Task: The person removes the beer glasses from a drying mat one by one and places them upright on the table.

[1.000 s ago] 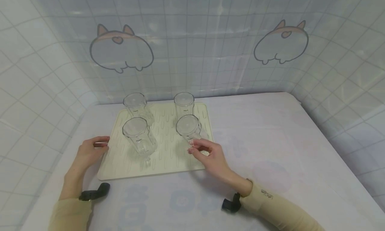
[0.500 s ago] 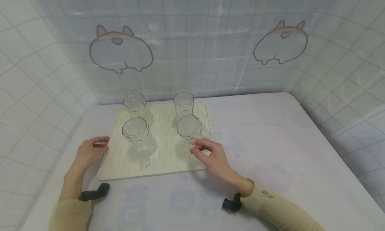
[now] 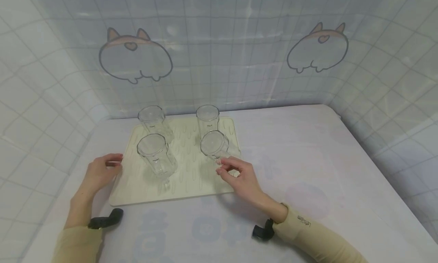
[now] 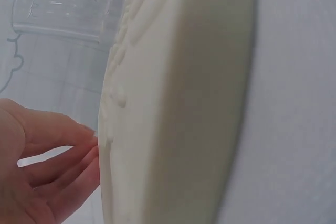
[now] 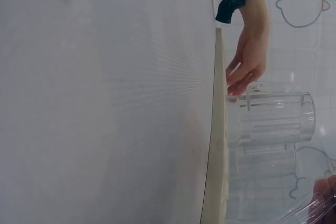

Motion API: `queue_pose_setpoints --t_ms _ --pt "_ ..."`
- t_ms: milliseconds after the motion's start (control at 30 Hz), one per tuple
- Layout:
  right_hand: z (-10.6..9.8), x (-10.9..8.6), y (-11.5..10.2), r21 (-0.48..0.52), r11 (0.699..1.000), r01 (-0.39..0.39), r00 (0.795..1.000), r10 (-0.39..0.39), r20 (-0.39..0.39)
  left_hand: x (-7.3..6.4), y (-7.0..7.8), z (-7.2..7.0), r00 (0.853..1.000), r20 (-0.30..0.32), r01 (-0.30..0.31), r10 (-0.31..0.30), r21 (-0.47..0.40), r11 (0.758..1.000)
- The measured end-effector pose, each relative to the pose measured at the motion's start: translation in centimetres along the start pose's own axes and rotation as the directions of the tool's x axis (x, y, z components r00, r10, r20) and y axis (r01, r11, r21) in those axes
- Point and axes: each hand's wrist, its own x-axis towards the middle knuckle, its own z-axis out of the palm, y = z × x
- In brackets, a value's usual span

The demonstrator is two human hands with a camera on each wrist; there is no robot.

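Observation:
My right hand [image 3: 241, 177] pinches the handle of the near-right clear glass mug [image 3: 215, 143] between thumb and fingers. That mug leans a little, with its lower part partly hidden by the hand; whether it touches the mat is unclear. The left hand [image 3: 100, 173] rests its fingertips at the left edge of the cream drying mat [image 3: 186, 175]. In the left wrist view those fingertips [image 4: 89, 145] meet the ridged mat's edge. Another glass mug [image 3: 158, 156], its handle toward me, stands on the mat nearest that hand.
Two more glass mugs, a back-left mug [image 3: 154, 120] and a back-right mug [image 3: 208, 120], stand along the mat's far edge. A pale tablecloth [image 3: 291, 152] covers the table. Tile-patterned sheeting [image 3: 232, 65] rises behind and at both sides.
My right hand has shifted very slightly to the right relative to the mat, with the mug in its pinch. The left hand stays at the mat's edge, and the head view has drifted a little.

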Motion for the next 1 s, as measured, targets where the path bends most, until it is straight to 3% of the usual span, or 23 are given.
queue_pose_setpoints --t_ms 167,433,733,1000 --pt "0.0 0.1 0.1 -0.018 1.0 0.004 1.0 -0.004 -0.002 -0.1 1.0 -0.2 0.998 -0.064 -0.025 0.024 -0.016 1.0" --pt "0.1 0.3 0.2 -0.017 1.0 -0.005 1.0 0.005 -0.009 -0.2 2.9 -0.8 0.983 -0.145 -0.119 0.117 -0.007 0.993" --pt "0.1 0.3 0.0 -0.015 0.999 -0.031 1.0 0.031 -0.003 -0.1 5.6 -1.3 0.97 -0.189 -0.166 0.152 -0.064 0.984" --pt "0.1 0.3 0.1 -0.019 1.0 0.007 1.0 -0.007 -0.001 -0.6 7.7 -1.7 0.962 -0.214 -0.196 0.166 -0.126 0.972"
